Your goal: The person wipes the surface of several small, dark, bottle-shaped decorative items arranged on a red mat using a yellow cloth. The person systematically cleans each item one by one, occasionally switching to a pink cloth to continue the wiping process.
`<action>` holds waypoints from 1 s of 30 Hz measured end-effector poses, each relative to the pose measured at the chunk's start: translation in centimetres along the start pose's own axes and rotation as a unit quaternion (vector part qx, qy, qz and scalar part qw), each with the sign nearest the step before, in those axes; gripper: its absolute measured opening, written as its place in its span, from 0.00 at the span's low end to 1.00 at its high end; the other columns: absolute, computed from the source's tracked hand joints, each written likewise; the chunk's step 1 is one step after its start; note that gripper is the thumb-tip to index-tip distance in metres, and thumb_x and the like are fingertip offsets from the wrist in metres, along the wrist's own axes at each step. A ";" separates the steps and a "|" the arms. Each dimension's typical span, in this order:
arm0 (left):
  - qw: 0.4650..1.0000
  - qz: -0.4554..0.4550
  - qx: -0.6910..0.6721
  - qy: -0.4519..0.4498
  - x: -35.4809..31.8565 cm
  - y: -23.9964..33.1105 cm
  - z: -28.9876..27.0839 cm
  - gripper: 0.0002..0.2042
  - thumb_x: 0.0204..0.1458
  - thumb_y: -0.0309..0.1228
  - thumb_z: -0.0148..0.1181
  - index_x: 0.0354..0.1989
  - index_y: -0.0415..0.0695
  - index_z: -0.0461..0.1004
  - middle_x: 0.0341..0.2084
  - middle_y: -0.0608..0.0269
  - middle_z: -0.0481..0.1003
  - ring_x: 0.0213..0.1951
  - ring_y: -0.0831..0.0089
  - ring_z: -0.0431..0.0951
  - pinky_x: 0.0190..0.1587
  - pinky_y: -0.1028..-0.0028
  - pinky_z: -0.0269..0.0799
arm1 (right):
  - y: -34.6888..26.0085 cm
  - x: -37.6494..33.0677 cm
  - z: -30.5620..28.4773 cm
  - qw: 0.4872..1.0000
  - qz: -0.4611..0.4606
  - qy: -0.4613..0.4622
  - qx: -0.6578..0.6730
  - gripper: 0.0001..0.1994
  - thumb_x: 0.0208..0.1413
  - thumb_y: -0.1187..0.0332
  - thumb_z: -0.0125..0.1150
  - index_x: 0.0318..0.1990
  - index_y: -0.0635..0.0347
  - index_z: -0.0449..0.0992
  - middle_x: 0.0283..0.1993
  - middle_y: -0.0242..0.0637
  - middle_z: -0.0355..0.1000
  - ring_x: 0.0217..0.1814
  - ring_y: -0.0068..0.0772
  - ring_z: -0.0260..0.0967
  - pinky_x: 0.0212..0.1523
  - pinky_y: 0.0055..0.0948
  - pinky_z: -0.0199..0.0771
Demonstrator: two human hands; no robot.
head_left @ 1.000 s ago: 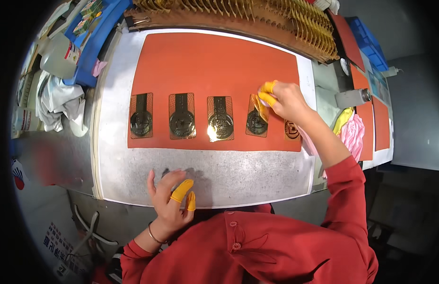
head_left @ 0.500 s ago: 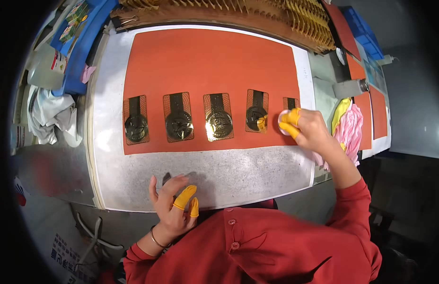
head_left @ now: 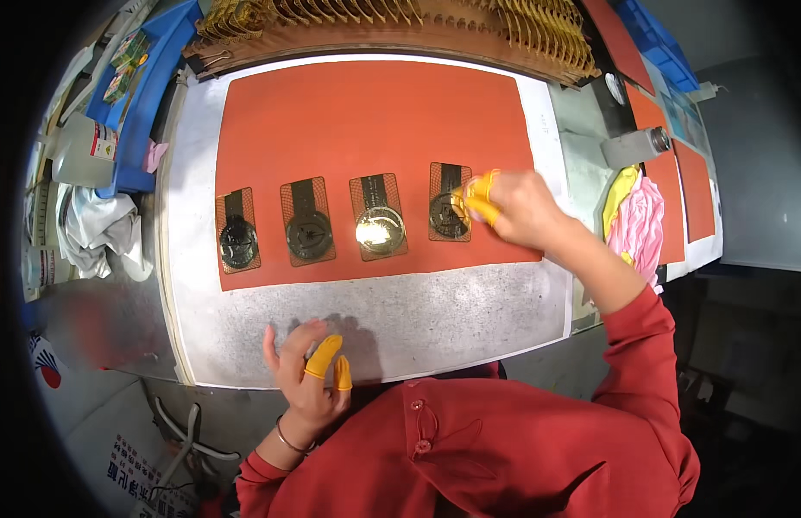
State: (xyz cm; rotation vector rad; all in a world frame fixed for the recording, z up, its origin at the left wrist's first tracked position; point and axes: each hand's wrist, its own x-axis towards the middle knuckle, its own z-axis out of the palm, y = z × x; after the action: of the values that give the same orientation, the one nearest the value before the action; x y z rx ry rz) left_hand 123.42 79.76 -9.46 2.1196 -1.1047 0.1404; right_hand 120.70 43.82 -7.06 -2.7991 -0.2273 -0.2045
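Several thin dark metal plates with a meshed border, a shiny round emblem and a dark band lie in a row on an orange-red mat [head_left: 375, 112]. My right hand [head_left: 517, 207], with yellow finger cots, is pinched at the right edge of the rightmost visible plate [head_left: 450, 203]. The white round pad seen in its fingers earlier is mostly hidden behind them now. A plate farther right is covered by this hand. My left hand [head_left: 310, 367], also wearing yellow finger cots, hovers over the grey near edge of the work surface [head_left: 435, 315], fingers apart and holding nothing.
A wooden rack [head_left: 400, 43] of golden curved pieces spans the far edge. At right are a grey bottle [head_left: 638, 147] and a pink cloth [head_left: 638, 220]. A blue tray [head_left: 137, 95], a translucent jug [head_left: 83, 154] and white cloths [head_left: 98, 229] sit at left.
My right hand has moved left from the far-right plate to the neighbouring one. The view has shifted slightly; my left hand keeps its open pose.
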 end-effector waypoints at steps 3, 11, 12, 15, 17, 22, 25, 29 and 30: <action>1.000 -0.002 0.001 -0.003 -0.1 -0.4 -0.2 0.13 0.39 0.23 0.58 0.37 0.41 0.73 0.42 0.54 0.72 0.46 0.58 0.73 0.62 0.50 0.44 | -1.0 -0.3 0.0 0.998 -0.054 -0.010 0.024 0.03 0.45 0.69 0.61 0.26 0.57 0.74 0.22 0.37 0.70 0.25 0.41 0.69 0.23 0.38 0.69; 1.000 -0.013 -0.005 0.013 0.4 0.0 0.0 0.13 0.39 0.22 0.58 0.37 0.41 0.73 0.42 0.55 0.72 0.46 0.59 0.74 0.62 0.50 0.43 | 0.5 4.7 0.1 1.000 0.025 -0.012 0.006 0.04 0.45 0.69 0.61 0.26 0.58 0.75 0.22 0.40 0.69 0.24 0.43 0.69 0.24 0.37 0.69; 1.000 -0.012 -0.010 0.012 0.3 -0.1 0.0 0.13 0.39 0.22 0.59 0.37 0.41 0.73 0.42 0.55 0.72 0.46 0.59 0.74 0.62 0.50 0.43 | -0.1 4.4 0.4 1.000 0.005 -0.008 0.006 0.04 0.45 0.69 0.61 0.26 0.57 0.74 0.21 0.39 0.69 0.23 0.43 0.69 0.24 0.37 0.68; 1.000 -0.012 -0.002 0.027 -0.4 -0.4 0.0 0.14 0.38 0.22 0.59 0.37 0.42 0.73 0.42 0.56 0.72 0.46 0.59 0.74 0.62 0.50 0.44 | -3.5 3.4 1.1 0.990 -0.098 -0.077 0.060 0.04 0.45 0.68 0.61 0.25 0.57 0.74 0.21 0.39 0.70 0.24 0.43 0.70 0.24 0.37 0.69; 0.999 -0.003 0.001 0.039 -0.2 0.1 0.4 0.13 0.38 0.22 0.59 0.37 0.42 0.73 0.42 0.56 0.72 0.46 0.60 0.74 0.62 0.51 0.44 | -1.8 5.0 0.9 0.999 -0.014 -0.034 0.030 0.04 0.45 0.68 0.61 0.25 0.57 0.74 0.22 0.39 0.70 0.25 0.43 0.70 0.25 0.37 0.69; 1.000 0.003 -0.016 0.027 0.1 -0.2 -0.2 0.13 0.38 0.22 0.59 0.36 0.41 0.73 0.42 0.55 0.72 0.46 0.60 0.74 0.63 0.52 0.44 | -2.6 3.5 1.4 0.999 -0.029 -0.012 -0.019 0.04 0.45 0.70 0.61 0.26 0.59 0.73 0.22 0.39 0.70 0.24 0.43 0.69 0.24 0.37 0.69; 0.999 -0.002 -0.018 0.041 -0.4 -0.4 0.0 0.14 0.38 0.22 0.59 0.37 0.41 0.73 0.42 0.56 0.73 0.46 0.60 0.74 0.63 0.51 0.43 | -6.2 -1.0 1.9 0.993 -0.096 -0.053 0.051 0.05 0.43 0.70 0.62 0.27 0.58 0.74 0.22 0.37 0.69 0.23 0.40 0.69 0.22 0.35 0.68; 0.999 0.007 -0.044 0.028 -0.1 -0.1 -0.1 0.14 0.38 0.22 0.59 0.37 0.41 0.73 0.42 0.56 0.73 0.46 0.60 0.74 0.62 0.51 0.43 | -6.8 -0.9 -0.9 0.993 -0.086 -0.027 0.073 0.04 0.44 0.70 0.61 0.28 0.57 0.74 0.22 0.36 0.69 0.24 0.39 0.69 0.23 0.37 0.68; 0.999 0.009 -0.039 0.023 -0.1 -0.1 -0.1 0.14 0.38 0.22 0.59 0.37 0.41 0.73 0.42 0.56 0.73 0.46 0.60 0.74 0.62 0.51 0.43 | -6.4 -0.1 -1.1 0.995 -0.072 -0.008 0.073 0.03 0.45 0.70 0.60 0.27 0.57 0.73 0.23 0.36 0.70 0.25 0.39 0.70 0.23 0.39 0.68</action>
State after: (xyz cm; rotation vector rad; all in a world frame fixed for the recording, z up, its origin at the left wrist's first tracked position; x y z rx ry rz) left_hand 123.45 79.98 -9.47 2.0277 -1.0853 0.1506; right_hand 119.36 49.41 -4.06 -2.6406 -0.4298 -0.1915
